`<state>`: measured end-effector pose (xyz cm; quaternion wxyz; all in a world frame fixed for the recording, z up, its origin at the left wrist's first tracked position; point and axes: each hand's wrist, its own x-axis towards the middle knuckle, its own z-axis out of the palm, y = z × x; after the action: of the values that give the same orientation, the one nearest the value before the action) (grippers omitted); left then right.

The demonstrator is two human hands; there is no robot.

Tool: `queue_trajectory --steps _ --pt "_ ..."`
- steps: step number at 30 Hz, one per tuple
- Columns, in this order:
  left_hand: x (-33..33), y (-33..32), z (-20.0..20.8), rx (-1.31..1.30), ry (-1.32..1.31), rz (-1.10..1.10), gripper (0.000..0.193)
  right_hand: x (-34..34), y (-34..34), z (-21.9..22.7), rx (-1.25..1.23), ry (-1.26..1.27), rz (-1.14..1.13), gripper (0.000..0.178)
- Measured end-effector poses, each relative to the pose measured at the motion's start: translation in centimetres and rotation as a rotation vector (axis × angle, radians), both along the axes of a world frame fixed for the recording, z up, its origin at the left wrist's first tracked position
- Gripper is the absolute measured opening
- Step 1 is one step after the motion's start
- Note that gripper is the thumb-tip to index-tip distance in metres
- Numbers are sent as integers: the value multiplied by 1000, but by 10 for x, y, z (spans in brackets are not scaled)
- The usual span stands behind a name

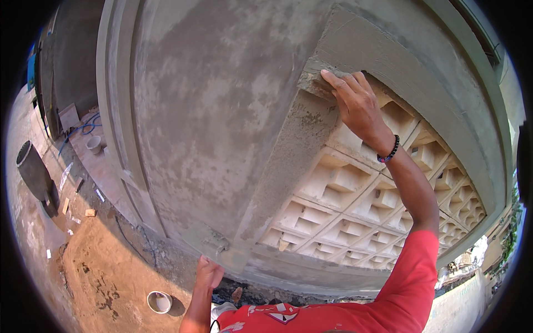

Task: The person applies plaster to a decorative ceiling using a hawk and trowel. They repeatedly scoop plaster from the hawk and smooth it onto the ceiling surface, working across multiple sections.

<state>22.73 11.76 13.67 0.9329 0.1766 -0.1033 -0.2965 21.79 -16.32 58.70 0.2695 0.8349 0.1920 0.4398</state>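
My right hand (358,105), with a beaded bracelet at the wrist, reaches up to the top left corner of a plastered wall opening. Its fingers close over a flat, mortar-smeared piece (315,79) pressed against the wet grey plaster band (366,41); its exact kind is hard to make out. Low at the left, my left hand (209,273) is closed in a fist below a trowel (202,236), whose grey blade carries a lump of mortar (221,244). The fist hides the trowel's handle.
Pale breeze blocks (347,213) with deep hollows fill the opening. Around it runs the grey plastered wall (216,100). On the ground at left are a sand heap (105,261), a white bucket (160,302), another bucket (94,145), a dark drum (34,172) and a blue hose (89,125).
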Motion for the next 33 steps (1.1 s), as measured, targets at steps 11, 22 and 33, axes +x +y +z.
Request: queue_trajectory --steps 11,22,33 --pt "1 10 0 25 12 7 62 -17 7 26 3 -115 83 47" --pt "0 9 3 -2 13 16 64 -25 7 -33 -63 151 -38 47" --pt "3 4 -1 11 21 10 64 -4 -5 54 -36 -173 -8 46"
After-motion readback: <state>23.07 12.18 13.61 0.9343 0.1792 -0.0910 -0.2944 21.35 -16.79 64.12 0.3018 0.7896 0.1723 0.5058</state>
